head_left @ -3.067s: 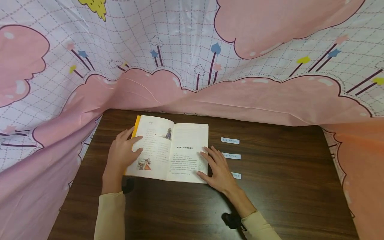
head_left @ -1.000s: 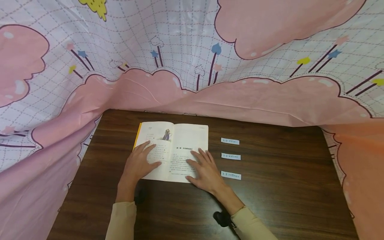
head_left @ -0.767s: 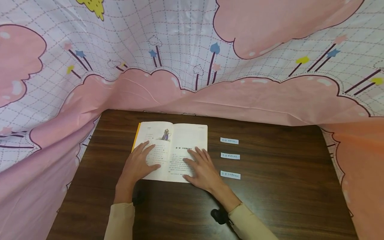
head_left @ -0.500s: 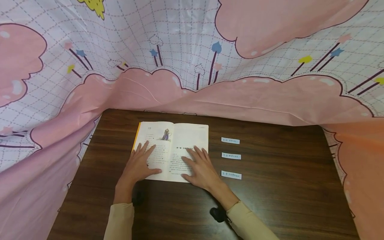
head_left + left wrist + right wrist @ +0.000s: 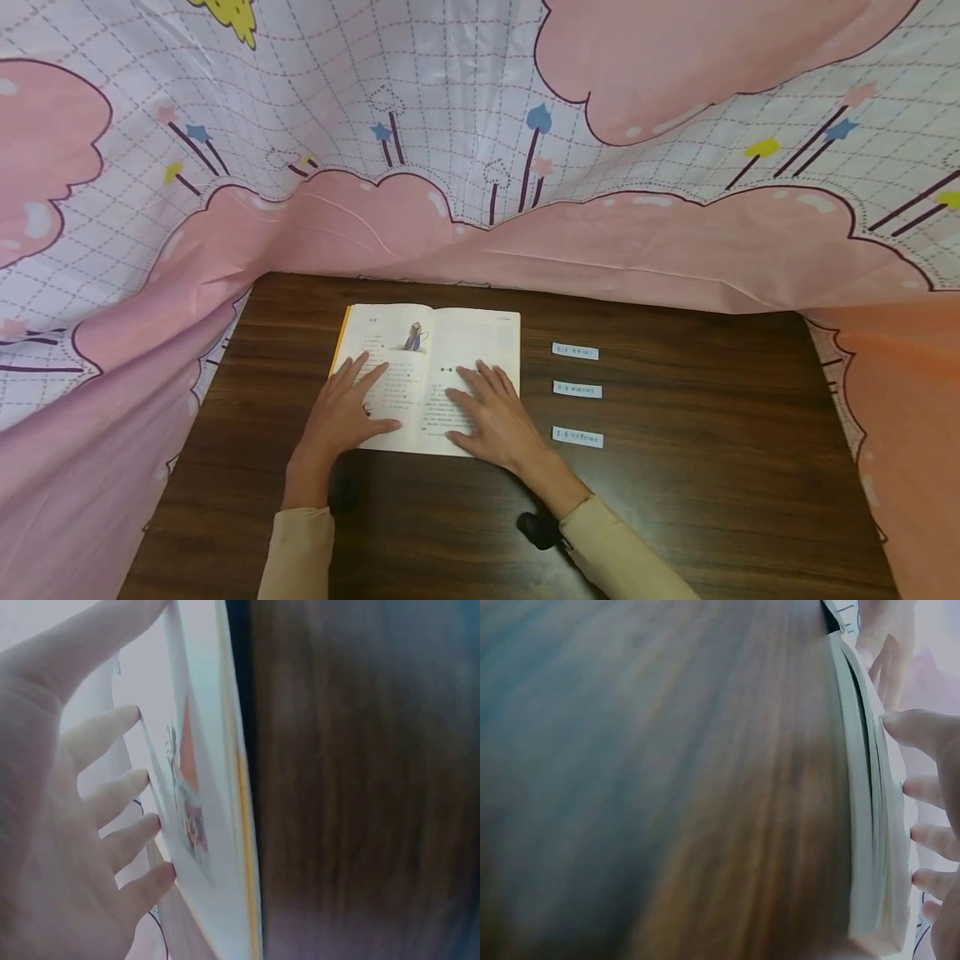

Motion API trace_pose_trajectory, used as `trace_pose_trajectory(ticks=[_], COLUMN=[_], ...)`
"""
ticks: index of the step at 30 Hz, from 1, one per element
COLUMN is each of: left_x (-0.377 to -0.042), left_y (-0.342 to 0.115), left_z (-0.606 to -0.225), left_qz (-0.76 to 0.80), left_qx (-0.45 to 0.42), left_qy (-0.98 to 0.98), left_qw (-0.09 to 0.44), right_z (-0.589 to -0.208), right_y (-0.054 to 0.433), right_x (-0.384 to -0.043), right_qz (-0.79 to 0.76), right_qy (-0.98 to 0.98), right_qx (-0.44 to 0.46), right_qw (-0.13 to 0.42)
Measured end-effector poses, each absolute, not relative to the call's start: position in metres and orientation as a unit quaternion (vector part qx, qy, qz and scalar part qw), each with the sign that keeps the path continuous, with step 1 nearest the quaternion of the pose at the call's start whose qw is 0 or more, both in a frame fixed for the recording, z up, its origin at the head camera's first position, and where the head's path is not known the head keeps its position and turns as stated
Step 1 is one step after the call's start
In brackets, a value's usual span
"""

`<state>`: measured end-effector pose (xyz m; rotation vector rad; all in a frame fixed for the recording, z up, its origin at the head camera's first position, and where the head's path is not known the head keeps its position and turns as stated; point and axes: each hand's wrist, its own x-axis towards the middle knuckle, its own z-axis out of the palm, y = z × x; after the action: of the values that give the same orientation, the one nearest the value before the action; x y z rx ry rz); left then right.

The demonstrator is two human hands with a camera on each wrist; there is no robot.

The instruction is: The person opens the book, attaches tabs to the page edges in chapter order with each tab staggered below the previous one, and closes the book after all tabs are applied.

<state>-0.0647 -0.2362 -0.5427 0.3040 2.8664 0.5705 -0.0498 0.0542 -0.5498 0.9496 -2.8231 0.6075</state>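
An open book (image 5: 468,337) with a yellow cover edge lies on the dark wooden table, printed text on both pages and a small drawn figure on the left one. My left hand (image 5: 343,417) rests on the left page with fingers spread. In the left wrist view its fingertips (image 5: 166,871) touch the page, near a coloured picture. On the lower part of the right page rests my right hand (image 5: 495,421), fingers spread. The right wrist view shows the book's page block (image 5: 866,825) edge-on, with the fingertips (image 5: 894,720) against the page.
Three paper strips with handwriting lie right of the book in a column: a top strip (image 5: 575,351), a middle strip (image 5: 577,389) and a bottom strip (image 5: 577,437). A patterned pink and white cloth (image 5: 600,250) hangs behind and beside the table (image 5: 712,458).
Since the earliest frame, my left hand has moved from the book's left edge onto the page. My right hand has slid leftward over the right page, uncovering the paper strips. The left page lies flatter.
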Motion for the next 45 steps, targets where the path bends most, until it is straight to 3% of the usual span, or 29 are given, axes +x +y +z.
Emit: trace_pose_trajectory(ticks=[5,29,45], left_x=[-0.068,-0.068,-0.069], left_y=[-0.241,-0.247,-0.245], left_z=[-0.544,-0.538,-0.541], left_qz=[0.186,0.197,0.197], left_qx=[0.111,0.073,0.071], left_qy=[0.973,0.971,0.971], left_qw=[0.081,0.112,0.112], right_z=[-0.544,-0.540,-0.554], right_y=[0.042,0.011,0.009], right_x=[-0.055,-0.063,-0.061], right_qz=[0.189,0.151,0.130], right_qy=[-0.926,-0.923,-0.926], right_qx=[0.323,0.353,0.352], right_qw=[0.041,-0.001,0.035])
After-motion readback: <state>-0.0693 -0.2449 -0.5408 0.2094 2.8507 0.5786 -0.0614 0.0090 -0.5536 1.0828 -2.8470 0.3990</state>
